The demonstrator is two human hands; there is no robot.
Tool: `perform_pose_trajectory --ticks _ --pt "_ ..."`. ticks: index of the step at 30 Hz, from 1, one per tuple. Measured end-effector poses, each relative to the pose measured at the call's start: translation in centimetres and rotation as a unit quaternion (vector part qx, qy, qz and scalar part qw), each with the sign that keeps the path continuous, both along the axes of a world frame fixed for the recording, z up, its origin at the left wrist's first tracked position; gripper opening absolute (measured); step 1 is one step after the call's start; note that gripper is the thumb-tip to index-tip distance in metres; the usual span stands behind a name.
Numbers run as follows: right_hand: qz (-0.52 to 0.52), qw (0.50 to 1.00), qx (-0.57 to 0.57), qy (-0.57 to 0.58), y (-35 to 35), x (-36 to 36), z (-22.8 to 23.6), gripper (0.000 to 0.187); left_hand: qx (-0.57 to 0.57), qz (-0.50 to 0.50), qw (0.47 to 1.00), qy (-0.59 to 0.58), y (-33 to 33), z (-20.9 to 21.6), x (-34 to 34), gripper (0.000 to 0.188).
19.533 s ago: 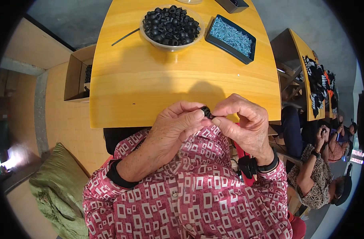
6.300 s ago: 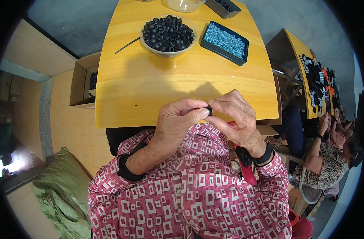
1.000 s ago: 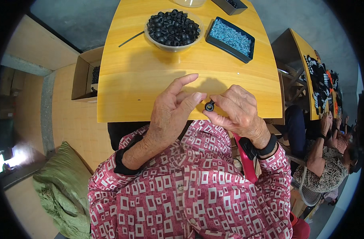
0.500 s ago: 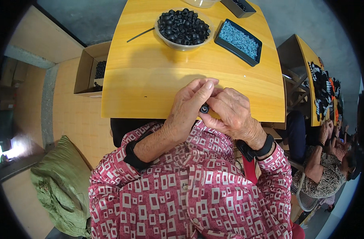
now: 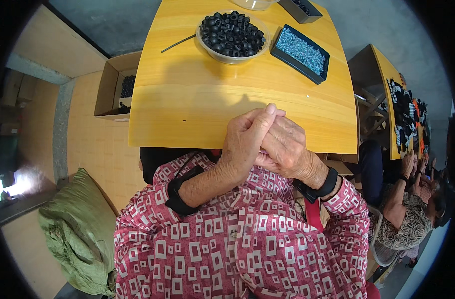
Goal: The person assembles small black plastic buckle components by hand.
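Observation:
My left hand [image 5: 243, 137] and my right hand [image 5: 286, 145] are pressed together just over the table's near edge. The left thumb points up and lies along the curled right fingers, while the left fingers close from behind. Whatever is between the two palms is hidden; the small black round part seen a moment ago no longer shows. Beyond the hands stands a clear plastic bowl [image 5: 231, 59] heaped with black round hollow parts [image 5: 232, 35]. To its right is a dark tray [image 5: 307, 76] filled with small shiny bluish-grey pieces [image 5: 301, 51].
A thin black stick [image 5: 178, 43] lies left of the bowl on the yellow table [image 5: 187, 99]. Another clear bowl and a dark tray [image 5: 302, 12] stand farther back. Left are a cardboard box [image 5: 108, 92] and a green sack [image 5: 78, 234]. People sit at another table [image 5: 387, 84] at right.
My hands have closed tighter together, and the right hand has turned against the left palm. The small black round part between them has gone out of sight.

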State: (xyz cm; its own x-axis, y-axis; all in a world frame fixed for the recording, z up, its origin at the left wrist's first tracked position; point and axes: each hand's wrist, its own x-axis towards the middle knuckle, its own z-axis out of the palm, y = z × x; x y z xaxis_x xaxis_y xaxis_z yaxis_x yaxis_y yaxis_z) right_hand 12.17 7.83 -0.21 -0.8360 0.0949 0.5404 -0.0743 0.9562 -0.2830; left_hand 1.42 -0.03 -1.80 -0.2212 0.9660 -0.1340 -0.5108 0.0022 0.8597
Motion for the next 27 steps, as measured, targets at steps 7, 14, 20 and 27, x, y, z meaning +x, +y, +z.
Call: perform_pose_trajectory --ticks 7,14,20,27 --pt "0.014 0.999 0.038 -0.014 0.2 0.5 -0.6 0.027 -0.043 0.059 0.997 -0.024 0.1 -0.6 0.6 0.038" --pt "-0.003 0.999 0.045 0.013 0.5 0.3 0.4 0.022 -0.019 0.003 0.999 -0.045 0.3 0.2 -0.3 0.036" --pt "-0.08 0.992 0.086 0.046 0.9 0.6 2.0 0.025 -0.063 0.015 0.996 -0.054 -2.4 0.4 -2.9 0.026" --pt "-0.033 0.992 0.122 0.011 0.8 1.5 1.6 0.044 0.003 -0.018 1.0 0.017 -3.3 -0.6 -2.9 0.022"
